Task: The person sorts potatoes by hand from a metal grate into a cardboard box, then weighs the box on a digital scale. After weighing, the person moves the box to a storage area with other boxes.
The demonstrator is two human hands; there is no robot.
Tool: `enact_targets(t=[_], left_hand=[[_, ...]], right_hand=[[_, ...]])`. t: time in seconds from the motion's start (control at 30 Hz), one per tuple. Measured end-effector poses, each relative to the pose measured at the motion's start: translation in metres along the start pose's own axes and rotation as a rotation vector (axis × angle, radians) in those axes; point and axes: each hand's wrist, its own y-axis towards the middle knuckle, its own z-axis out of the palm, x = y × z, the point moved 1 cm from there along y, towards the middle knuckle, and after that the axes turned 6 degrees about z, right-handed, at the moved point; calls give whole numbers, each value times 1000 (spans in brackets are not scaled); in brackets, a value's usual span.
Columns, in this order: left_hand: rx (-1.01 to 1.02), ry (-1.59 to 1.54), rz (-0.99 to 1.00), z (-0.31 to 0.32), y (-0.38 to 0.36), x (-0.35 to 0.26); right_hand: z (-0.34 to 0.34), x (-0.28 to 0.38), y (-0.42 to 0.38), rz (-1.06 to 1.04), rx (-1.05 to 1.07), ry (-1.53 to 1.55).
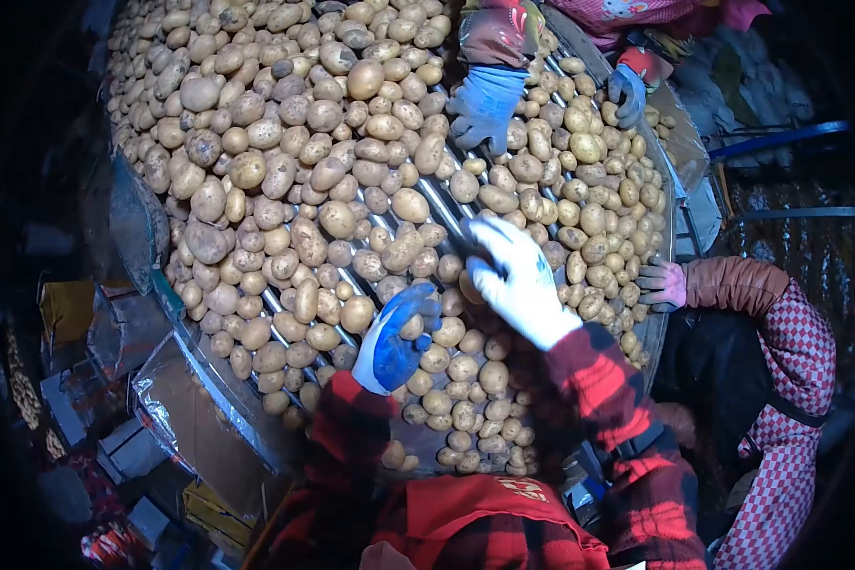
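My left hand (399,337), in a white glove with a blue palm, is turned up with its fingers curled round a small potato (411,328). To its right, my right hand (518,280) wears a mostly white glove and reaches palm down over the rollers. Its thumb and fingers are spread, with the thumb right at a potato (468,289) that it partly covers. Potatoes (337,218) of mixed sizes lie heaped around both hands on metal rollers (440,204). Smaller potatoes (463,389) lie close in front of my body.
Across the rollers, another person's blue-gloved hands (489,104) (627,93) are over the potatoes. At the right edge rests a pink-gloved hand (663,285) of a person in a checked sleeve (798,332). Cardboard (204,418) and a metal rim (223,404) border the left side.
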Motion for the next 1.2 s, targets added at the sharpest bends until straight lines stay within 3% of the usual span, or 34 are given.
enact_targets(t=[0.1,0.2,0.27,0.33,0.47,0.57,0.6,0.63,0.77,0.87,0.93,1.0,1.07,1.13,1.17,1.2], left_hand=[[37,139,-51,-5,0,1],[67,20,-72,-24,4,8],[98,52,-31,-21,10,11],[117,72,16,-17,9,11],[82,-84,-32,-8,7,7],[43,-118,-39,-11,9,8],[144,-221,-69,-17,13,8],[245,-322,-105,-20,14,8],[261,-341,-125,-28,16,12],[291,-55,7,-24,14,11],[311,-189,-73,-16,14,8],[258,-223,-107,-21,16,11],[398,337,145,-32,19,9],[332,-103,-51,-11,18,8],[367,-63,-20,-13,20,11],[399,-23,16,-17,21,12]], right_hand=[[24,-14,48,-159,-136,-88],[61,-20,100,-74,-176,-120],[84,-23,118,-141,-193,-257],[88,-29,121,-57,-177,-185],[78,-45,90,-96,-198,-299],[59,-43,45,-84,-25,-280],[71,-58,24,-168,-97,-291],[62,-43,14,-121,-74,-280],[48,-20,-18,-31,51,-250],[39,-17,-20,-34,68,-252],[35,-23,-3,139,43,49],[36,-15,24,-5,-141,-220],[55,-9,56,2,-76,-269],[95,-17,83,2,-28,-662],[104,-19,94,21,7,-862],[99,-17,102,106,95,-737]])
